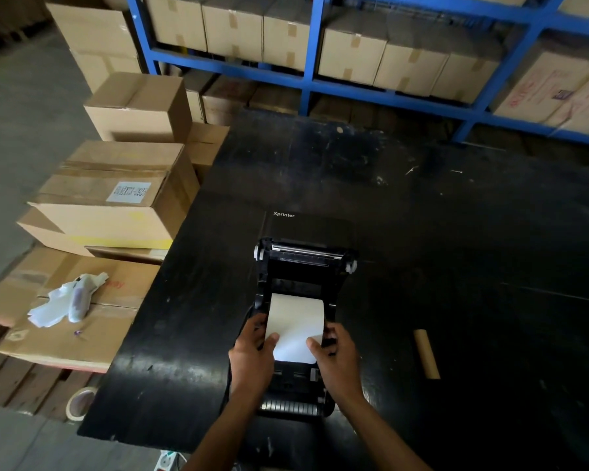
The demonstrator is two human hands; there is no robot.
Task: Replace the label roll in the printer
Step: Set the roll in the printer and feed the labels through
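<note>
A black label printer [300, 266] stands on the black table [456, 232] with its lid swung open and tilted away from me. A white label roll [295, 312] sits in its bay, and a strip of white label paper runs from it toward me. My left hand [252, 358] holds the strip's left edge with the thumb on top. At the strip's right edge, my right hand [337, 358] pinches it the same way. An empty brown cardboard core [426, 353] lies on the table to the right of the printer.
Cardboard boxes [116, 195] are stacked left of the table, one bearing crumpled white wrapping [68, 300]. A tape roll [79, 402] lies on the floor at lower left. Blue shelving [320, 79] full of boxes stands behind the table.
</note>
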